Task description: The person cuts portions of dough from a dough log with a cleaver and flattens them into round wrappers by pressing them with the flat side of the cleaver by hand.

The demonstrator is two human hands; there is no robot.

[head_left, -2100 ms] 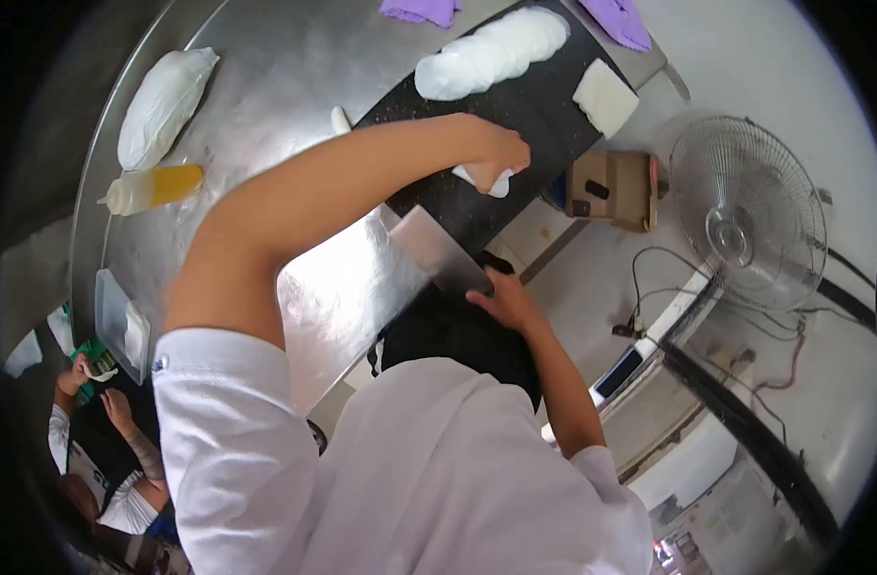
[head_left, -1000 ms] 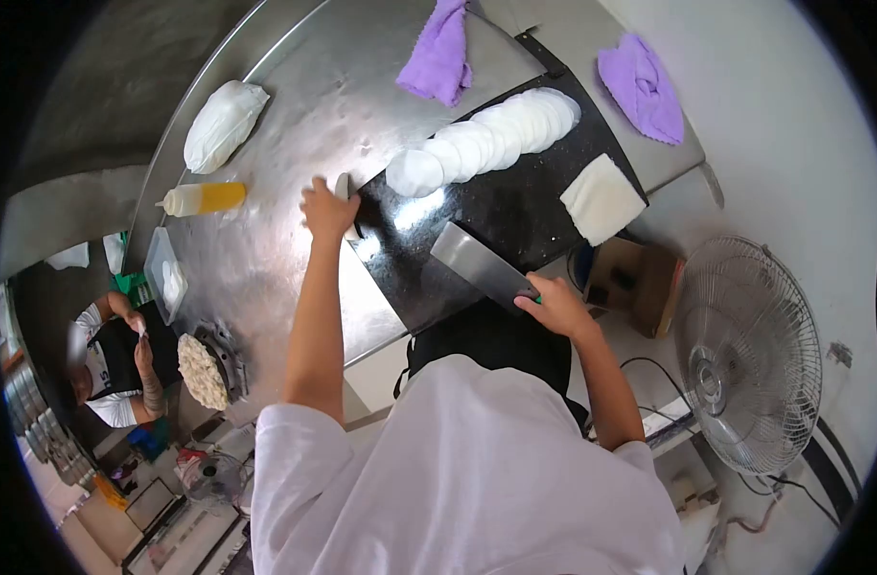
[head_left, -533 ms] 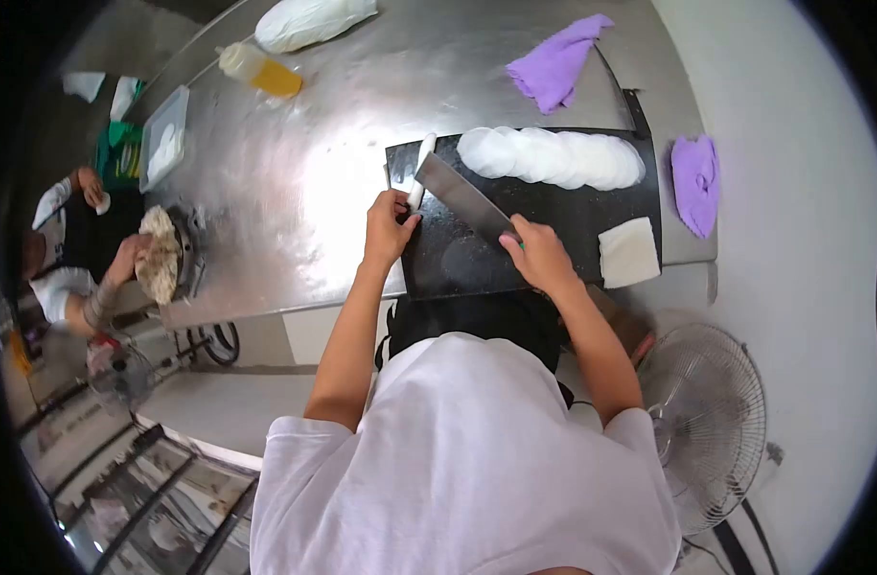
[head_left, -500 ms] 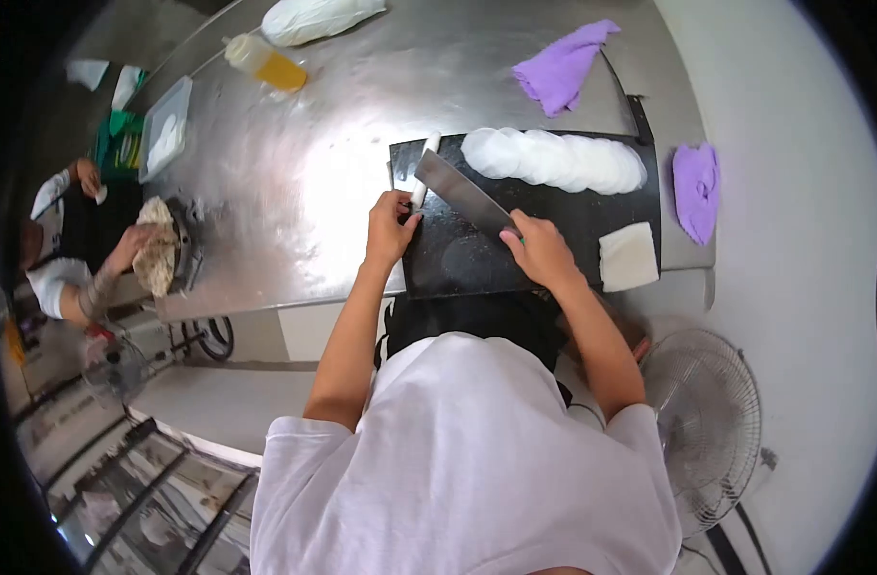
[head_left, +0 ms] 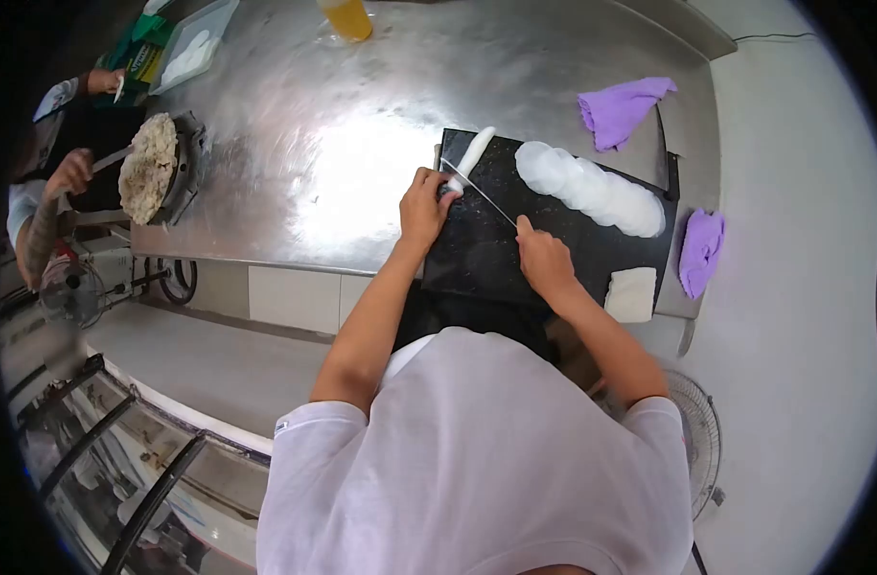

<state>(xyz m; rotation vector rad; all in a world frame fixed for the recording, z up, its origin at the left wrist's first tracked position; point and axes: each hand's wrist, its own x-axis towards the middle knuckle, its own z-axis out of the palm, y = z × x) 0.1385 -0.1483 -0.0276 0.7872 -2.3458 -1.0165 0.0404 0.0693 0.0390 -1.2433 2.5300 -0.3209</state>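
Note:
A smooth white dough roll (head_left: 477,150) lies slanted near the left edge of the black board (head_left: 477,251). My left hand (head_left: 424,211) pinches its near end between thumb and fingers. In my right hand (head_left: 546,261) is a cleaver (head_left: 488,198), gripped by its handle. The blade appears almost edge-on, its tip crossing the roll just beyond my left fingers; whether it has gone into the dough I cannot make out. Thin round white wrappers (head_left: 592,192) overlap in a row on the board's right side. A folded white cloth (head_left: 631,295) rests at its near right corner.
Two purple cloths, one at the back (head_left: 623,113) and one at the right (head_left: 701,254), flank the board on the steel table (head_left: 304,163). A bottle of yellow liquid (head_left: 346,17) stands far off. At left, a co-worker's hand (head_left: 70,174) is by a pan of pale filling (head_left: 149,168).
The cleaver has turned from showing its flat side to nearly edge-on across the dough roll. My view has shifted, so the board and table appear rotated. Both hands keep their hold.

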